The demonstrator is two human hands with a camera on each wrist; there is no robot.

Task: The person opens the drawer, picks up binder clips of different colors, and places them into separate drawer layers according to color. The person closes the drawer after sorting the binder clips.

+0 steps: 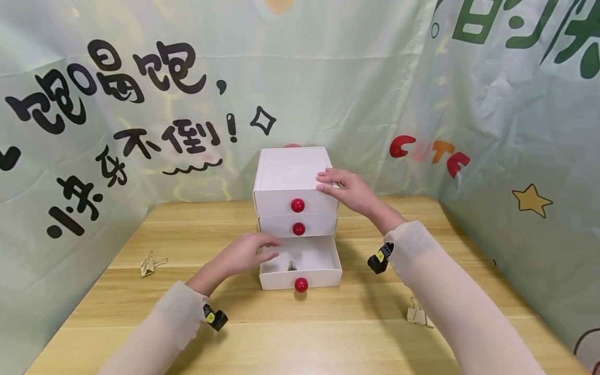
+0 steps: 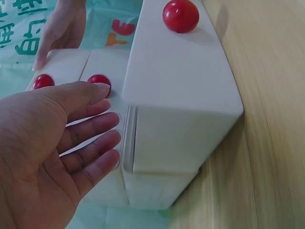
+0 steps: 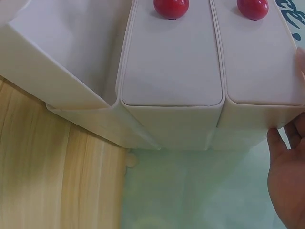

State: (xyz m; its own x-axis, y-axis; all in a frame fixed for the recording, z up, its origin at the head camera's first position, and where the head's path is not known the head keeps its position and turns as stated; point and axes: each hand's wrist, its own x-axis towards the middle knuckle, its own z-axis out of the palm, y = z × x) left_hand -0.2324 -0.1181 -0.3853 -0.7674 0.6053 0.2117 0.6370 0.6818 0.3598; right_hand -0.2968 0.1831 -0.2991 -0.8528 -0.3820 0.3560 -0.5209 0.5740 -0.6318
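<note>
A small white chest [image 1: 294,169] of three drawers with red round knobs stands on the table. The bottom drawer [image 1: 300,280] is pulled out, and a small metallic clip [image 1: 291,266] lies inside it. My left hand [image 1: 244,254] is at the left side of that drawer, its fingertips over the rim and nothing held. In the left wrist view the fingers [image 2: 93,129] extend loosely beside the drawer. My right hand [image 1: 349,190] rests on the chest's top at its right front edge, fingers laid out. The middle drawer [image 1: 276,226] and the top drawer [image 1: 276,204] are closed.
One gold binder clip [image 1: 148,264] lies on the wooden table [image 1: 187,224] at the left. Another binder clip [image 1: 417,315] is at the right, beside the right forearm. A printed cloth [image 1: 328,94] hangs behind the table and along its sides.
</note>
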